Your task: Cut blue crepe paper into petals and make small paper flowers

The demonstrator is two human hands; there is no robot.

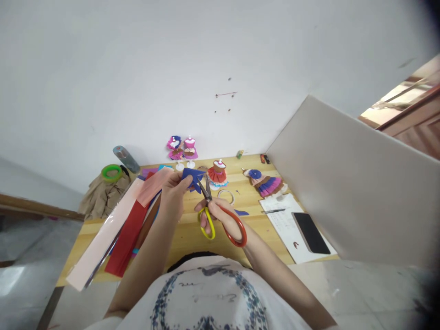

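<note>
My left hand (173, 190) pinches a dark blue paper piece (193, 178) above the wooden table (240, 176). In my right hand (216, 215) are scissors (220, 220) with one yellow and one red handle loop, fingers through the loops. The blades point up and away and meet the blue piece at its right edge. Small blue scraps (241, 212) lie on the table just right of the scissors.
Long paper sheets in pink, red and blue (120, 229) lie left. Small paper dress figures (217, 174) stand at the back, another (266, 183) lies right. A tape ring (226, 196), white paper with a pen (285, 220), a phone (311, 233), a grey partition (350, 183).
</note>
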